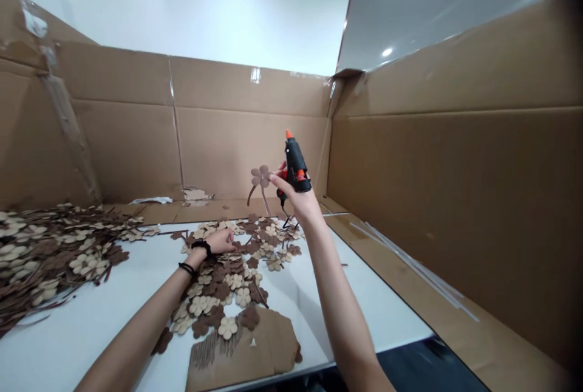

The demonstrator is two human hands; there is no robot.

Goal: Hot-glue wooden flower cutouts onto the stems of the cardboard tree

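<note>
My right hand (pixel 291 188) is raised above the far part of the white table, closed around a black and orange hot glue gun (pixel 296 161) whose orange nozzle points up. Its thumb and fingertips also pinch a brown flower cutout (pixel 261 177) with two thin strips hanging below. Lower and to the left, my left hand (pixel 221 240) rests on a spread of loose brown and beige flower cutouts (pixel 234 282). Its fingers are curled in, and whatever they may hold is hidden.
A large heap of flower cutouts and strips (pixel 50 258) lies at the left. A torn cardboard sheet (pixel 268 349) is at the table's front edge. Clear glue sticks (pixel 414 267) lie along the right. Cardboard walls (pixel 255 130) enclose the white table (pixel 314 319).
</note>
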